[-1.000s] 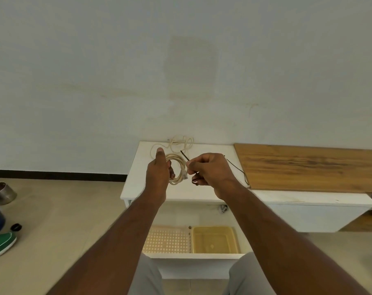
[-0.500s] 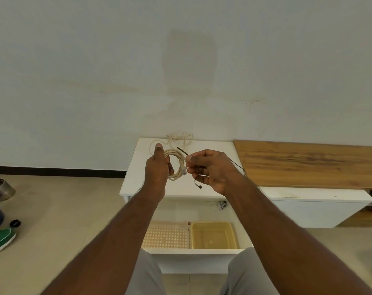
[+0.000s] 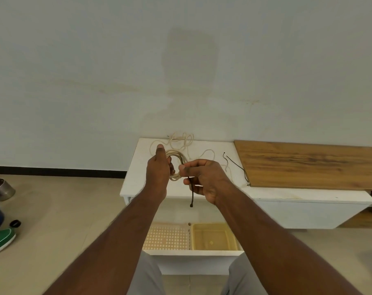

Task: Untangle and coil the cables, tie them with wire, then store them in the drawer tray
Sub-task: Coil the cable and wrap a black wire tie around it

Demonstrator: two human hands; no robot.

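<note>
Your left hand (image 3: 158, 171) grips one finished coil (image 3: 177, 167); your right hand (image 3: 204, 177) pinches the wire (image 3: 192, 194) onto it. Untied yet; another cable (image 3: 180, 141) stays tangled on the counter (image 3: 134, 179), tray (image 3: 213, 236) empty.

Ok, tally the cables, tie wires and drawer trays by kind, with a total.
Cream cables: 2, the coiled cable gripped by the left hand, and the loose cable on the white cabinet top.
Black tie wires: 2, one wire pinched by the right hand, a spare wire on the top.
Drawer trays: 2, a perforated tray and a yellow tray.
Total: 6.
</note>
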